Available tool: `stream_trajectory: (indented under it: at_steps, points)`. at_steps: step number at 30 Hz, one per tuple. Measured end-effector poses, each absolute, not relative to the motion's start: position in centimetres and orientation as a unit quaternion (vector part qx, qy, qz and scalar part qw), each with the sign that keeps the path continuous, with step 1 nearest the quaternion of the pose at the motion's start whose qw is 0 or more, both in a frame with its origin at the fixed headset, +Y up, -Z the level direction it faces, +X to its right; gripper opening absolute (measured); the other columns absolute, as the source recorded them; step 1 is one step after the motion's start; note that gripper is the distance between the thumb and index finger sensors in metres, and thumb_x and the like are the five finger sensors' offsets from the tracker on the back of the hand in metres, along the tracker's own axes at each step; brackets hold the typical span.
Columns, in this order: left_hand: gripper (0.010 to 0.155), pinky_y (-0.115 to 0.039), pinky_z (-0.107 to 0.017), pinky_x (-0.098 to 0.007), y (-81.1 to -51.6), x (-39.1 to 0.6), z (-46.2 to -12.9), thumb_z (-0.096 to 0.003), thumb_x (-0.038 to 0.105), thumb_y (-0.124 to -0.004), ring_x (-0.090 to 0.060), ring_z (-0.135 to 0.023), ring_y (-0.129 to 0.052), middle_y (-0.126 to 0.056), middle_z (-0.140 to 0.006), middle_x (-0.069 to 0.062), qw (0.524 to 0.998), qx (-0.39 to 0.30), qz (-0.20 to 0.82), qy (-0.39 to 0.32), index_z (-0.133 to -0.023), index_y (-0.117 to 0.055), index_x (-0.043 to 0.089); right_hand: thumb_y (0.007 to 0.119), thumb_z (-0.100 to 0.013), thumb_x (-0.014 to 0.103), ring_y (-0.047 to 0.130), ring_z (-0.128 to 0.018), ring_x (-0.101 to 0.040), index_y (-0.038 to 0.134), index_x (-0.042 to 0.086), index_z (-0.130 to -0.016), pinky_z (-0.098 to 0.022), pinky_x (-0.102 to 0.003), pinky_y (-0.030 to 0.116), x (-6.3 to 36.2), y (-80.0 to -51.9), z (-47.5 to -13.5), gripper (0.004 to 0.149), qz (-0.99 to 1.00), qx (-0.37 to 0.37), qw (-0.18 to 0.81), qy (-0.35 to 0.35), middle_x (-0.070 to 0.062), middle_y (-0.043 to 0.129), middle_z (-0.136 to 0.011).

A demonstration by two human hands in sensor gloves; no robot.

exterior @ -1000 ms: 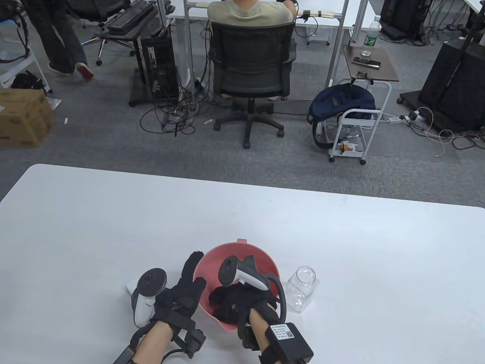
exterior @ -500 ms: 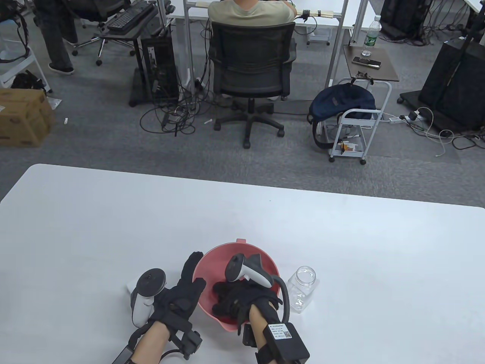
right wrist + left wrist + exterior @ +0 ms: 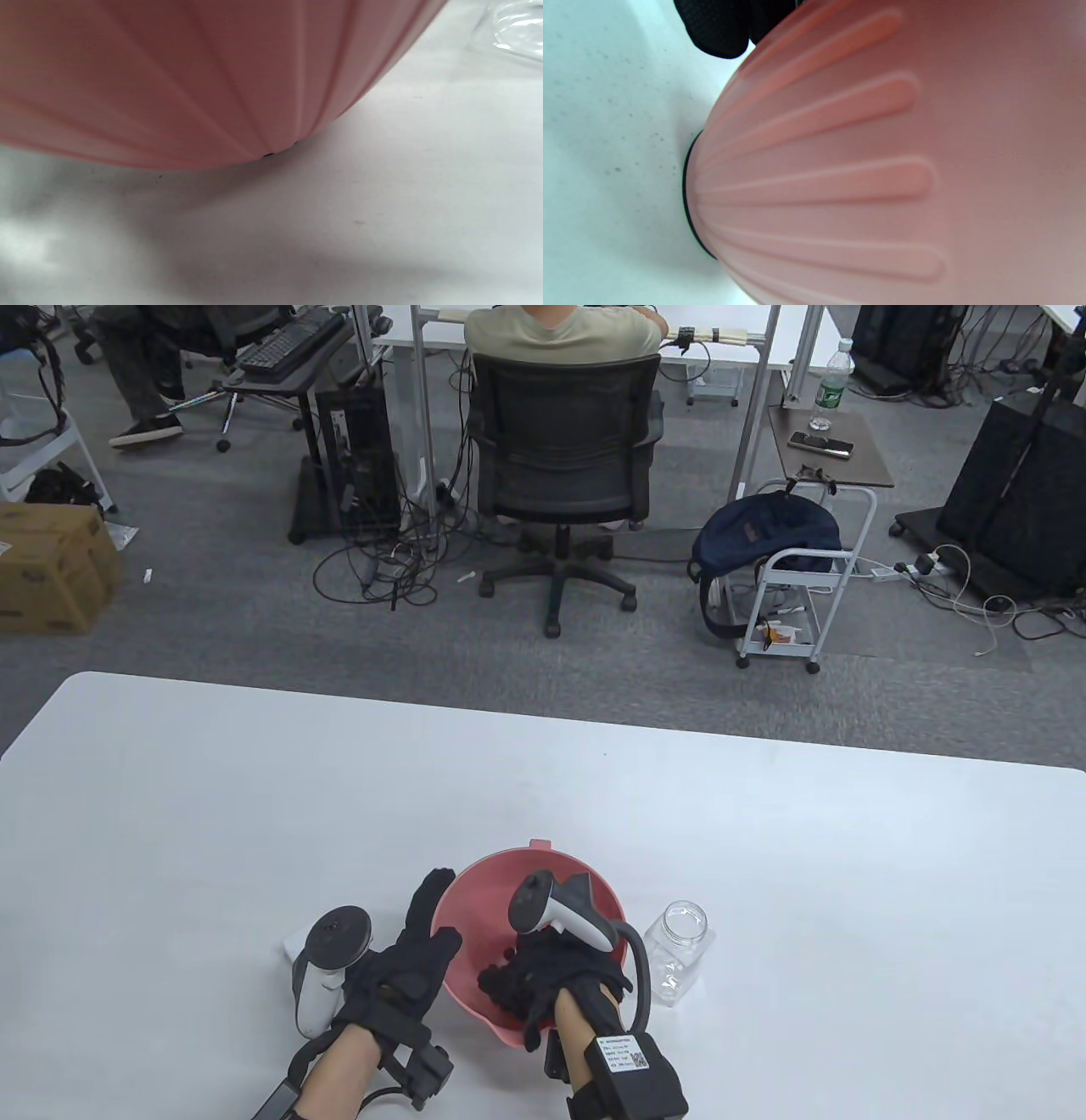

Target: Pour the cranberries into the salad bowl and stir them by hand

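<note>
The pink salad bowl [image 3: 543, 858] stands near the table's front edge. My left hand [image 3: 437, 912] holds its left rim, thumb hooked inside and fingers [image 3: 431, 891] along the outer wall. My right hand [image 3: 509, 984] reaches down into the bowl with its fingers bent loosely, and it covers whatever lies inside; no cranberries show. The empty glass jar [image 3: 674, 954] stands just right of the bowl. In the left wrist view the bowl's ribbed outer wall [image 3: 861, 169] fills the frame, with a black fingertip [image 3: 717, 29] at the top. In the right wrist view the bowl's underside [image 3: 191, 84] shows, and the jar [image 3: 517, 25] at the corner.
A small white object [image 3: 290, 943] lies half hidden under my left tracker. The white table [image 3: 254, 814] stretches wide to the left, right and far side. Beyond it are an office chair [image 3: 564, 441] with a seated person, a cart and cables.
My right hand has shifted a little to the right inside the bowl and its fingers have drawn in. The left hand, bowl and jar have stayed put.
</note>
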State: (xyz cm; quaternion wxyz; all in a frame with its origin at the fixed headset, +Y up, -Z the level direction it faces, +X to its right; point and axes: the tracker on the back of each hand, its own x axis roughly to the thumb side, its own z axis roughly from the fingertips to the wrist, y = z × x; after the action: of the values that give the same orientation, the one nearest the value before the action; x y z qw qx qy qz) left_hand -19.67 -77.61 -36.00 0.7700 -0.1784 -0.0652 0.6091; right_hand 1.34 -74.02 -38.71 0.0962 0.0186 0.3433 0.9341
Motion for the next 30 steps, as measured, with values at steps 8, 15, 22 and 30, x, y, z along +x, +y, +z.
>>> stream_trajectory:
  at_steps: [8,15,22,30]
  points:
    - [0.067,-0.061,-0.077,-0.053,-77.63,-19.66,-36.05,-0.0603,0.051,-0.058,-0.041,-0.111,-0.051,-0.036,-0.126,-0.004,0.77,-0.182,0.609,-0.064,-0.11,-0.014,0.055,0.068,-0.055,0.076,0.099,-0.075,-0.027,0.061,0.009,-0.108,-0.054,-0.027,0.093,1.74,-73.91,-38.75,0.086,0.943,0.004,0.099,0.317,-0.022,0.072,-0.107]
    - [0.067,-0.061,-0.077,-0.053,-77.62,-19.61,-36.09,-0.0604,0.051,-0.059,-0.041,-0.111,-0.051,-0.036,-0.126,-0.004,0.768,-0.185,0.61,-0.064,-0.11,-0.014,0.055,0.068,-0.055,0.077,0.105,-0.061,-0.013,0.071,0.013,-0.102,-0.042,-0.019,0.094,1.8,-73.98,-38.76,0.08,0.941,0.002,0.088,0.328,-0.013,0.09,-0.094]
    - [0.067,-0.061,-0.078,-0.053,-77.6,-19.56,-36.16,-0.0604,0.051,-0.059,-0.041,-0.111,-0.051,-0.035,-0.126,-0.005,0.766,-0.19,0.611,-0.066,-0.11,-0.014,0.056,0.069,-0.053,0.077,0.102,-0.06,-0.009,0.08,0.027,-0.097,-0.041,-0.02,0.091,1.67,-74.3,-38.72,0.068,0.929,0.028,0.102,0.354,-0.001,0.095,-0.092]
    - [0.068,-0.06,-0.077,-0.054,-77.61,-19.51,-36.22,-0.0604,0.051,-0.059,-0.041,-0.111,-0.05,-0.035,-0.126,-0.004,0.761,-0.196,0.614,-0.068,-0.11,-0.013,0.056,0.072,-0.045,0.078,0.097,-0.084,-0.007,0.078,0.055,-0.093,-0.058,-0.027,0.091,1.54,-74.25,-38.67,0.053,0.93,0.038,0.093,0.354,0.026,0.096,-0.097]
